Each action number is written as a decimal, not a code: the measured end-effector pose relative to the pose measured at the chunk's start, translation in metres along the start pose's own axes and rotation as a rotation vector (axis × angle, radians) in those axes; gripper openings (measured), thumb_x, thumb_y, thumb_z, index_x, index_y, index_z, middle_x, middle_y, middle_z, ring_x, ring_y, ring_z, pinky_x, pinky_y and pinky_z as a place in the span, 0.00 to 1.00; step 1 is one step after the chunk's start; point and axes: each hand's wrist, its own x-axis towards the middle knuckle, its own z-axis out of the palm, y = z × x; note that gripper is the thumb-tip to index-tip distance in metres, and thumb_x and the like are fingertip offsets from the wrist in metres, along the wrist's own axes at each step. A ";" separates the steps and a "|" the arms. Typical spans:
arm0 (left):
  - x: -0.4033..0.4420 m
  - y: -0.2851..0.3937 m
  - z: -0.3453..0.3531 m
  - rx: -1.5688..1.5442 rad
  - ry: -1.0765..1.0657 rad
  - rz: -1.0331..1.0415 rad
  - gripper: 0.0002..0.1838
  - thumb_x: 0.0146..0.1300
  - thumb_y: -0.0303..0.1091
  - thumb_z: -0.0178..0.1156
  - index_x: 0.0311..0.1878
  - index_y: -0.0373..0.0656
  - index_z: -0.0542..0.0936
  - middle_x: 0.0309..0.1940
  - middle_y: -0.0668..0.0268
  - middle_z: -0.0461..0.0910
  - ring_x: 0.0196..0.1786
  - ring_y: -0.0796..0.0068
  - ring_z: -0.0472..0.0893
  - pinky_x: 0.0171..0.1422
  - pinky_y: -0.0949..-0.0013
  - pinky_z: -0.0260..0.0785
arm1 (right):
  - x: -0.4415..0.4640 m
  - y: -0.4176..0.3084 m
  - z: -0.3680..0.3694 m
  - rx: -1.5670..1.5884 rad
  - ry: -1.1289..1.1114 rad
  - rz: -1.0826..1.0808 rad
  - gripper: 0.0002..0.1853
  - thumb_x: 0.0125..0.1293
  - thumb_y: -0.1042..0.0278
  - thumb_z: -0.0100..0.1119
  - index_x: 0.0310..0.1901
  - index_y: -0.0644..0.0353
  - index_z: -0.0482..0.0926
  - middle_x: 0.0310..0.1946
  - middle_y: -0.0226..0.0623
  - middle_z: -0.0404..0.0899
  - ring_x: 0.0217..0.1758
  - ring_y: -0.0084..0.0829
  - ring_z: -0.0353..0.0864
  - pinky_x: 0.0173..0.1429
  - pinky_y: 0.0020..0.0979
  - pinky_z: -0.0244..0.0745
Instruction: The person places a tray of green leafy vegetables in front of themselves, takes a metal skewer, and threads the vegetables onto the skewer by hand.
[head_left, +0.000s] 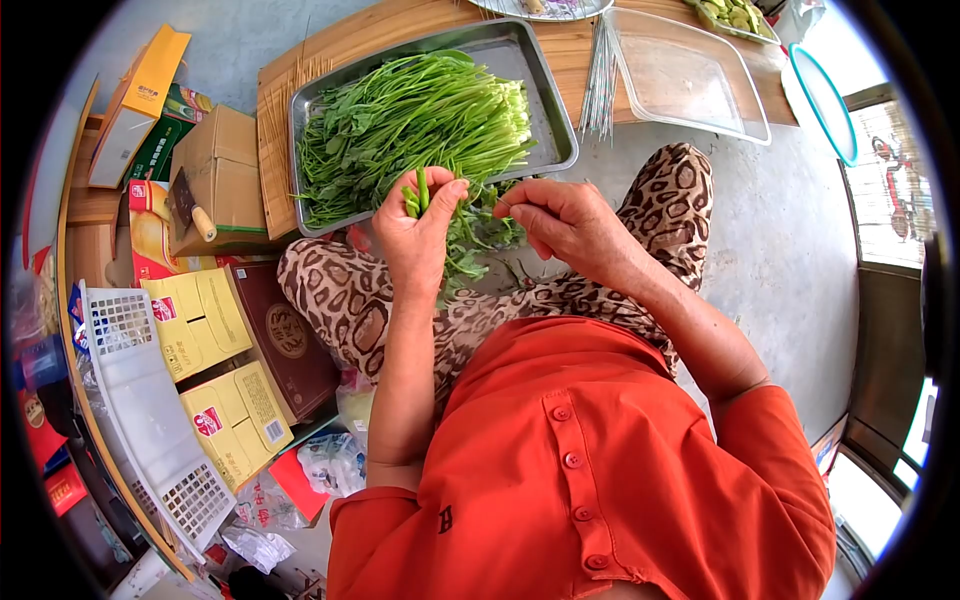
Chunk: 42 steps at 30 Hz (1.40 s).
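Observation:
My left hand (418, 232) is closed around a few short green vegetable stems (421, 192), with leafy ends (462, 255) hanging below toward my lap. Beside it, on the right, my right hand (572, 225) is closed in a pinch at the fingertips. What it pinches is too thin and small to name. Just beyond both hands, a metal tray (556, 135) holds a big heap of leafy green vegetables (430, 120), their pale cut ends pointing right.
The tray rests on a wooden table (385, 27) with thin metal skewers (600, 80) and a clear plastic container (690, 90). To the left are a cardboard box (220, 165), a wooden-handled knife (196, 210), yellow boxes (200, 315) and a white plastic basket (150, 400).

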 end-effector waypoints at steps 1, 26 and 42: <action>0.000 0.000 0.000 0.010 -0.005 0.010 0.03 0.58 0.21 0.65 0.34 0.35 0.80 0.29 0.70 0.80 0.31 0.83 0.77 0.37 0.79 0.70 | 0.000 0.000 0.000 0.000 0.000 0.000 0.09 0.68 0.70 0.51 0.40 0.64 0.79 0.15 0.34 0.71 0.18 0.22 0.71 0.26 0.29 0.68; -0.012 0.002 0.012 0.551 -0.313 0.101 0.11 0.61 0.31 0.64 0.42 0.35 0.78 0.30 0.67 0.76 0.31 0.80 0.74 0.37 0.75 0.67 | 0.018 0.013 0.006 0.193 0.077 -0.026 0.08 0.67 0.66 0.60 0.40 0.62 0.77 0.21 0.19 0.70 0.24 0.11 0.61 0.26 0.18 0.57; -0.004 0.012 -0.010 0.423 -0.172 0.117 0.10 0.67 0.32 0.57 0.45 0.40 0.82 0.37 0.65 0.84 0.37 0.80 0.81 0.40 0.76 0.73 | 0.020 0.012 -0.015 0.068 0.148 -0.007 0.08 0.67 0.66 0.59 0.35 0.62 0.75 0.20 0.21 0.70 0.23 0.11 0.62 0.26 0.17 0.58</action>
